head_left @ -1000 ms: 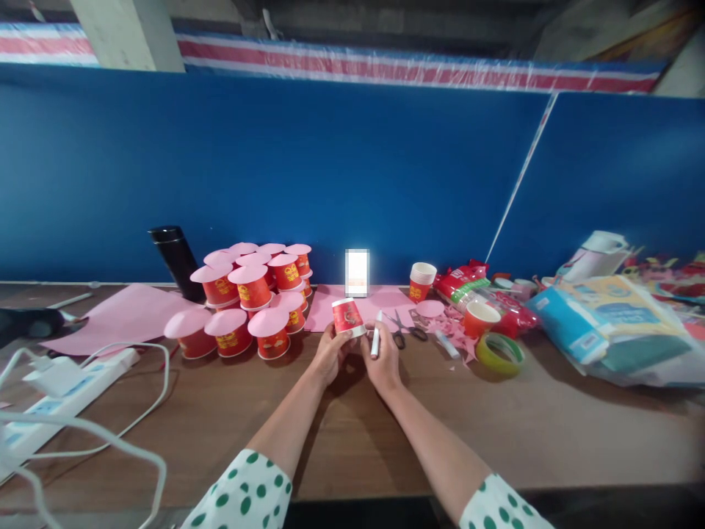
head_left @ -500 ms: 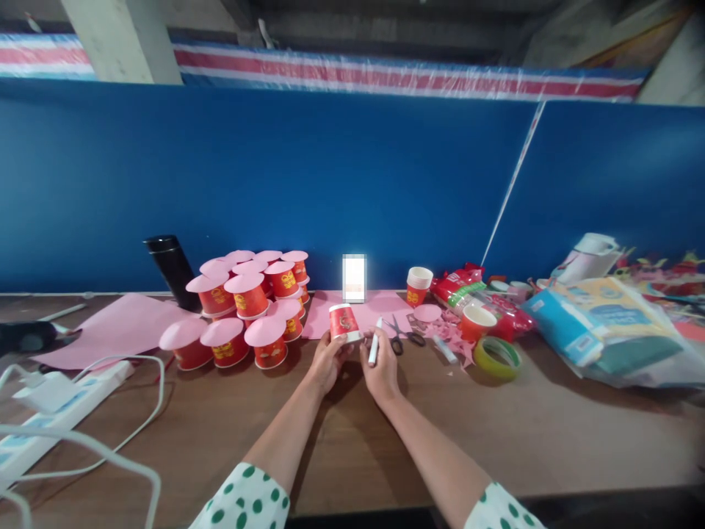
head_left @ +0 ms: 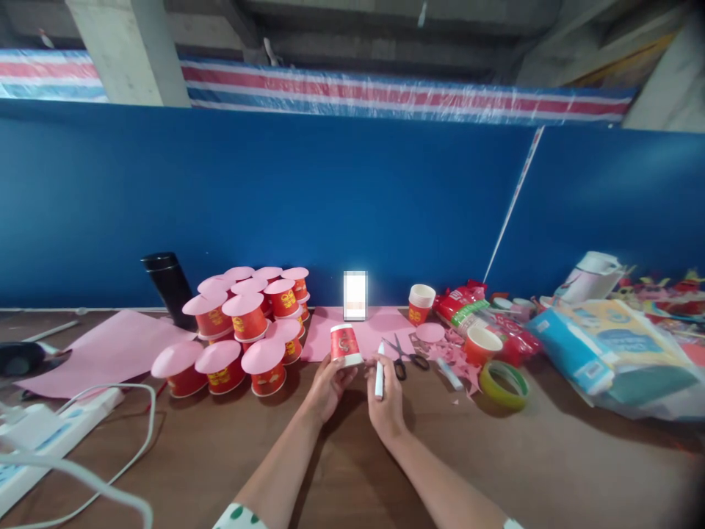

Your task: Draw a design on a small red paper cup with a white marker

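While the left hand (head_left: 327, 389) pinches a red cup (head_left: 344, 344) at the lower centre of the frame, the right hand (head_left: 388, 405) holds a white pen (head_left: 380, 376) between its fingers, just beside it. Left of centre, many cups (head_left: 249, 326) wear pink discs (head_left: 263, 355) and look finished. The pinched cup shows no disc, so its part seems left; right of centre, bare stacked cups (head_left: 419, 305) and one loose disc (head_left: 429, 333) appear unused.

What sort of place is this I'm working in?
Probably a makeshift craft workspace: scissors lie on the table, and red cups topped with pink discs stand grouped there. The concrete pillar beyond the blue partition suggests a bare, perhaps unfinished building.
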The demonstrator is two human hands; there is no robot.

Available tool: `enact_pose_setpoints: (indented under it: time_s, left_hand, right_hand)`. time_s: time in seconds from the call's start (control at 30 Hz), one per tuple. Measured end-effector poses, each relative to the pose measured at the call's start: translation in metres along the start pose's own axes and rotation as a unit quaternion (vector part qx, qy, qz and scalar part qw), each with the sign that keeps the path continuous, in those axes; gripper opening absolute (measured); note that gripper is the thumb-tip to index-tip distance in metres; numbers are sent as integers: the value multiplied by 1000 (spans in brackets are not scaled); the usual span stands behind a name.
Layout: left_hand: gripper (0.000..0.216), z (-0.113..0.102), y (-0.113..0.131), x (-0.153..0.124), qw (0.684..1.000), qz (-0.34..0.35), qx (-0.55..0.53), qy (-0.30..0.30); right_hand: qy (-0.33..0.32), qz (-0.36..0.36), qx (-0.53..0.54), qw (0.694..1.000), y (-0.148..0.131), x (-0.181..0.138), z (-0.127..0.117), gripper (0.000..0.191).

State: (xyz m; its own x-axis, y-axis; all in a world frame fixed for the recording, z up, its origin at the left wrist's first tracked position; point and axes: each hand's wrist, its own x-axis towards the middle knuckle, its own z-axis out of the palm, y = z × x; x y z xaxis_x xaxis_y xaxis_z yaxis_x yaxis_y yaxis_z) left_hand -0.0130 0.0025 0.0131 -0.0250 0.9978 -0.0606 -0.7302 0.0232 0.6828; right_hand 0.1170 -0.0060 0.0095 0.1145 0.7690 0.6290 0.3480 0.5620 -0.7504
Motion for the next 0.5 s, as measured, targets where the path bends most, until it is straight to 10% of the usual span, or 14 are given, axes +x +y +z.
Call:
enact_pose_setpoints:
  time_s: [0.5]
  left_hand:
    - [34,5,16,0,980,-78,-154,-94]
  right_hand:
    - [-11,74,75,994,13,39,-16,24]
